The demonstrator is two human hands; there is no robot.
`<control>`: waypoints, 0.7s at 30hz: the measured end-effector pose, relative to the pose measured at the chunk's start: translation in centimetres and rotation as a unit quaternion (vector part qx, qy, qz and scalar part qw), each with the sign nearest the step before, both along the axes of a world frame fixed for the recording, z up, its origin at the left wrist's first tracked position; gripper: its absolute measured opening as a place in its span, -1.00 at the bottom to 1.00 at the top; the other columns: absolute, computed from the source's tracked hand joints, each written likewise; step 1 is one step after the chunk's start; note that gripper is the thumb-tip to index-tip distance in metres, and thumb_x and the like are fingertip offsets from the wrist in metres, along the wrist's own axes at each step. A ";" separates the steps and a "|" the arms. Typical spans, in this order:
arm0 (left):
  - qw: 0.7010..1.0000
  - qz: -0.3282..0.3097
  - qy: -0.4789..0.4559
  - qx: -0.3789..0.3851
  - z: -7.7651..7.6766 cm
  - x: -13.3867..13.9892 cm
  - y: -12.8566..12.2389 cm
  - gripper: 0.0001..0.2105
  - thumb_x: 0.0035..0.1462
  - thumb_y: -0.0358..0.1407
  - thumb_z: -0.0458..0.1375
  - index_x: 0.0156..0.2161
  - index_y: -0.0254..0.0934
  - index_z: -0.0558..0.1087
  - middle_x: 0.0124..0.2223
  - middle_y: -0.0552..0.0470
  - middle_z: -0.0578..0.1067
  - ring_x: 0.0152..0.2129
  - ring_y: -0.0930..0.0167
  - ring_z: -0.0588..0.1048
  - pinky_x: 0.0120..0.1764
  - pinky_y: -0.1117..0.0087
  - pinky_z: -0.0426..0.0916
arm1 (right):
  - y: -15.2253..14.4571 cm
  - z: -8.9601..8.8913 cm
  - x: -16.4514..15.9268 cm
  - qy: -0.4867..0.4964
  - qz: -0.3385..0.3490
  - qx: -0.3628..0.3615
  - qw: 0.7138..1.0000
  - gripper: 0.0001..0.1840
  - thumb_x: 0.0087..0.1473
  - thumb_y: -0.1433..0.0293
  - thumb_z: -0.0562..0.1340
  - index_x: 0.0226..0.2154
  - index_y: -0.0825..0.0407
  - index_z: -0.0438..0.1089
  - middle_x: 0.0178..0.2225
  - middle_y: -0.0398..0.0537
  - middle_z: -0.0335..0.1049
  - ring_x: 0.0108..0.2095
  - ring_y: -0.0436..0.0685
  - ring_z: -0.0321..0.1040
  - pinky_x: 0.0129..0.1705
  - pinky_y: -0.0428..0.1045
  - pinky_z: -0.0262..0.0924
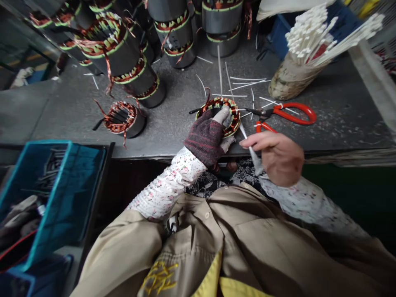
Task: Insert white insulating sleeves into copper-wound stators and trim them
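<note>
My left hand (pixel 208 134), in a dark knitted glove with light-coloured fingertips, grips a motor stator (pixel 236 119) standing on the bench. One finger lies over its inner opening, and the thumb is at its near side. Copper windings and pale green insulation show around the rim. White ties (pixel 220 74) stick up from the far side of it. My bare right hand (pixel 280 156) is closed in a pinch on a white cord (pixel 243 132) at the stator's near right side; motion blurs the cord's lower part. Red-handled scissors (pixel 278 111) lie just beyond that hand.
Stacked stators (pixel 133 74) stand at the back left, with a smaller stator (pixel 123 117) in front. Loose white ties (pixel 247 84) are scattered on the grey bench (pixel 173 123). A holder (pixel 293 78) full of white ties stands back right. A teal crate (pixel 69 181) is at lower left.
</note>
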State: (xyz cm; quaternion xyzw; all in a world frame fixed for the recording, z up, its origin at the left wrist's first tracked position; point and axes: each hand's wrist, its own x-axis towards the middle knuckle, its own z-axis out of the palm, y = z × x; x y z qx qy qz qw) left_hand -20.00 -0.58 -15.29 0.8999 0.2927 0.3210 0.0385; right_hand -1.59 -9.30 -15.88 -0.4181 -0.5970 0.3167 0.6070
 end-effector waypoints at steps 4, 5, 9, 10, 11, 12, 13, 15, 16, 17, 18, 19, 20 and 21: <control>1.000 -0.005 -0.018 0.019 -0.3 -0.1 0.1 -0.65 0.22 -0.21 0.22 0.03 -0.29 0.29 -0.09 -0.10 0.57 -0.08 0.26 0.57 0.12 0.07 0.45 | -1.6 -0.2 0.4 0.094 -0.028 -0.041 0.994 -0.83 0.17 0.19 0.32 -0.35 -0.08 0.51 -0.37 -0.13 0.56 -0.37 0.04 0.52 -0.30 -0.02 0.47; 0.999 -0.006 -0.022 0.034 -0.4 -0.1 0.2 -0.72 0.23 -0.19 0.21 -0.05 -0.27 0.31 -0.17 -0.07 0.57 -0.14 0.27 0.58 0.11 0.06 0.45 | -1.8 -0.4 0.4 0.091 -0.061 -0.068 0.992 -0.93 0.10 0.31 0.38 -0.35 -0.08 0.50 -0.35 -0.17 0.55 -0.41 -0.01 0.50 -0.34 -0.07 0.45; 0.998 -0.002 -0.005 0.057 -0.5 0.0 0.5 -0.79 0.23 -0.16 0.19 -0.24 -0.23 0.30 -0.33 -0.01 0.53 -0.27 0.29 0.57 0.09 0.03 0.45 | -0.9 -1.5 0.3 0.114 -0.039 -0.208 0.971 -0.56 -0.16 0.43 0.48 -0.16 -0.04 0.47 -0.11 -0.11 0.54 -0.48 -0.07 0.45 -0.43 -0.08 0.44; 0.999 0.001 0.003 0.051 -0.5 0.0 0.5 -0.80 0.22 -0.16 0.19 -0.25 -0.23 0.31 -0.33 0.00 0.53 -0.27 0.29 0.57 0.09 0.04 0.45 | -0.6 -1.6 0.3 0.121 -0.005 -0.251 0.960 -0.47 -0.19 0.41 0.48 -0.09 -0.02 0.45 -0.14 -0.10 0.54 -0.50 -0.06 0.44 -0.44 -0.07 0.44; 0.999 0.005 0.010 0.045 -0.5 0.0 0.5 -0.81 0.21 -0.17 0.19 -0.24 -0.23 0.31 -0.33 0.00 0.52 -0.26 0.29 0.57 0.10 0.05 0.44 | -0.2 -1.6 0.3 0.122 0.031 -0.289 0.949 -0.41 -0.20 0.39 0.48 -0.05 0.00 0.43 -0.21 -0.11 0.54 -0.51 -0.04 0.43 -0.46 -0.06 0.43; 0.999 0.006 0.018 0.038 -0.5 0.0 0.5 -0.81 0.20 -0.17 0.20 -0.24 -0.22 0.32 -0.33 0.02 0.52 -0.27 0.30 0.57 0.13 0.05 0.43 | 0.0 -1.5 0.4 0.116 0.062 -0.320 0.938 -0.40 -0.19 0.36 0.48 -0.04 0.03 0.42 -0.32 -0.14 0.53 -0.53 -0.02 0.43 -0.48 -0.05 0.42; 0.999 0.007 0.025 0.034 -0.5 -0.1 0.5 -0.81 0.19 -0.17 0.20 -0.25 -0.21 0.32 -0.33 0.03 0.52 -0.29 0.31 0.57 0.16 0.04 0.41 | 0.1 -1.3 0.5 0.104 0.083 -0.340 0.931 -0.43 -0.18 0.33 0.48 -0.06 0.06 0.43 -0.41 -0.17 0.49 -0.54 -0.01 0.43 -0.50 -0.06 0.40; 0.999 0.005 0.031 0.029 -0.5 -0.2 0.5 -0.80 0.19 -0.15 0.21 -0.27 -0.20 0.32 -0.36 0.05 0.51 -0.32 0.32 0.56 0.20 0.03 0.38 | 0.0 -0.7 0.7 0.064 0.085 -0.353 0.930 -0.54 -0.11 0.26 0.45 -0.13 0.08 0.46 -0.53 -0.22 0.42 -0.58 0.00 0.40 -0.54 -0.08 0.34; 0.999 0.004 0.031 0.028 -0.4 -0.2 0.5 -0.80 0.19 -0.14 0.20 -0.28 -0.20 0.32 -0.37 0.05 0.50 -0.33 0.32 0.56 0.20 0.03 0.37 | -0.2 -0.4 0.7 0.041 0.062 -0.344 0.936 -0.61 -0.06 0.22 0.42 -0.19 0.07 0.48 -0.57 -0.23 0.39 -0.60 -0.01 0.37 -0.56 -0.09 0.31; 0.999 0.005 0.031 0.028 -0.4 -0.2 0.5 -0.80 0.20 -0.14 0.20 -0.28 -0.20 0.32 -0.37 0.05 0.50 -0.33 0.32 0.56 0.20 0.04 0.38 | -0.5 0.0 0.8 0.017 0.029 -0.327 0.944 -0.67 -0.02 0.19 0.39 -0.26 0.06 0.50 -0.60 -0.23 0.37 -0.63 -0.03 0.34 -0.57 -0.10 0.28; 0.999 0.006 0.031 0.029 -0.3 -0.2 0.4 -0.79 0.20 -0.13 0.20 -0.29 -0.20 0.32 -0.37 0.05 0.50 -0.34 0.32 0.56 0.20 0.05 0.38 | -0.7 0.3 0.7 -0.006 -0.007 -0.308 0.951 -0.72 0.03 0.17 0.37 -0.33 0.05 0.50 -0.63 -0.23 0.34 -0.65 -0.05 0.30 -0.58 -0.11 0.25; 0.999 0.008 0.031 0.031 -0.2 -0.2 0.4 -0.79 0.21 -0.13 0.20 -0.29 -0.19 0.31 -0.37 0.05 0.51 -0.34 0.33 0.56 0.19 0.06 0.39 | -0.9 0.5 0.7 -0.023 -0.040 -0.290 0.956 -0.72 0.06 0.15 0.34 -0.42 0.04 0.49 -0.67 -0.23 0.30 -0.67 -0.06 0.26 -0.60 -0.12 0.20; 0.999 0.009 0.032 0.033 -0.1 -0.2 0.3 -0.79 0.21 -0.13 0.19 -0.29 -0.19 0.31 -0.36 0.06 0.51 -0.34 0.34 0.56 0.17 0.07 0.40 | -1.0 0.7 0.6 -0.031 -0.063 -0.278 0.958 -0.69 0.08 0.15 0.33 -0.50 0.04 0.46 -0.70 -0.24 0.26 -0.69 -0.07 0.21 -0.62 -0.13 0.15; 0.999 0.010 0.033 0.036 0.0 -0.2 0.3 -0.79 0.22 -0.13 0.19 -0.28 -0.19 0.32 -0.35 0.05 0.52 -0.34 0.34 0.55 0.16 0.07 0.41 | -1.0 0.8 0.5 -0.028 -0.073 -0.272 0.959 -0.66 0.08 0.16 0.32 -0.57 0.03 0.42 -0.72 -0.24 0.23 -0.70 -0.08 0.16 -0.65 -0.13 0.08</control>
